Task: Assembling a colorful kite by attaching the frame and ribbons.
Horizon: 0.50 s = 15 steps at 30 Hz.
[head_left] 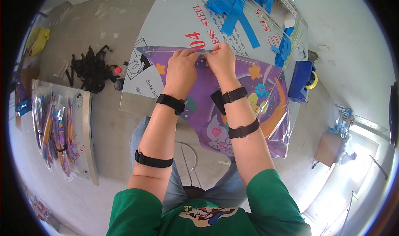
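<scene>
Pinching the top edge of a purple printed kite [232,107] on the steel sheet [174,24], the left hand [181,68] and right hand [221,60] sit close together, fingertips gripping a thin white rod [166,51] along that edge. Beyond the kite lie blue plastic strips [235,5]; right of it stands a blue tape dispenser [301,80]. Judging by the grip, the rod could slip out or tear the thin film if pushed crookedly.

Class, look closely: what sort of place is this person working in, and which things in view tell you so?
Probably a small kite-assembly workshop: both hands work on a purple printed kite, packaged kites lie stacked on a side table, and blue strips lie on the worktable.
</scene>
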Motion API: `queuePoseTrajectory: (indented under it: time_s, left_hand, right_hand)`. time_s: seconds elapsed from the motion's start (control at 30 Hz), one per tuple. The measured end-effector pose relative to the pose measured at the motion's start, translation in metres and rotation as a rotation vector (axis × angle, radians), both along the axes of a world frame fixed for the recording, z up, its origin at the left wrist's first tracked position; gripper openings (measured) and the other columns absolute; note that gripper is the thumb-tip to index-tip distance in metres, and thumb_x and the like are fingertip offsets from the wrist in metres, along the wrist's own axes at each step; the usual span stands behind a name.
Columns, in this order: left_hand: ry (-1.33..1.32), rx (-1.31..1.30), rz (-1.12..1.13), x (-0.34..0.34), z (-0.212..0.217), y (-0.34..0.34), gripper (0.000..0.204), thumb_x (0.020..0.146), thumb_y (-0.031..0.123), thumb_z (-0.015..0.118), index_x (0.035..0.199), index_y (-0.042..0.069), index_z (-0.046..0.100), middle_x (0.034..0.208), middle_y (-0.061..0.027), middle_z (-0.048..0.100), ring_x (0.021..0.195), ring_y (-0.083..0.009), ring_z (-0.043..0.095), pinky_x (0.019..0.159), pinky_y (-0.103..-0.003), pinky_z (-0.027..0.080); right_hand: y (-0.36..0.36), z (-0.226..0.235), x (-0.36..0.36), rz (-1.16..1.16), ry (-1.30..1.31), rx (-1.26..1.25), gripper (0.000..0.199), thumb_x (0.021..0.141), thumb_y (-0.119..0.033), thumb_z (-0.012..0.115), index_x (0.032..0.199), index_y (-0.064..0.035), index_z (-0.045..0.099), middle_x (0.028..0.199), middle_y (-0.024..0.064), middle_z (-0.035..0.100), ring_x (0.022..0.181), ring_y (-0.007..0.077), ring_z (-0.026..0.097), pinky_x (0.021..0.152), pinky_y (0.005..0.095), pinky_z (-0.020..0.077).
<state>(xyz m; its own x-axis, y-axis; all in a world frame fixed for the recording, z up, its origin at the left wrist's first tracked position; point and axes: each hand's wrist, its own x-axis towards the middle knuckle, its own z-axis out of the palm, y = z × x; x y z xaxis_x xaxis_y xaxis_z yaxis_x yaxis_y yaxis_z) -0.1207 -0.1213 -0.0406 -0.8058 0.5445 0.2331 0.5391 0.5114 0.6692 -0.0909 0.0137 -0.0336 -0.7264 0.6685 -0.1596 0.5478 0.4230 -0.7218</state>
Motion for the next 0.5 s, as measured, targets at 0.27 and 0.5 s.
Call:
queuePoseTrajectory:
  time_s: [0.27,0.5]
  left_hand:
    - [0.017,-0.066,0.003,0.003,0.008,-0.002,0.03,0.072,-0.003,0.05,0.097,0.006,0.066,0.11,-0.0069,0.06,0.106,-0.0264,0.052,0.087,-0.039,0.043]
    - [0.028,-0.105,-0.002,0.004,0.005,-0.003,0.023,0.075,0.004,0.054,0.093,0.006,0.067,0.112,-0.0042,0.058,0.11,-0.0228,0.05,0.087,-0.038,0.04]
  right_hand:
    - [-0.005,0.012,-0.005,0.062,-0.069,0.145,0.028,0.069,-0.009,0.068,0.087,0.0002,0.049,0.082,0.0202,0.06,0.08,0.0352,0.061,0.07,0.0394,0.0475]
    - [0.009,0.02,-0.006,0.142,-0.312,0.164,0.043,0.068,-0.023,0.075,0.096,0.0024,0.053,0.091,0.021,0.063,0.087,0.0346,0.062,0.072,0.039,0.0495]
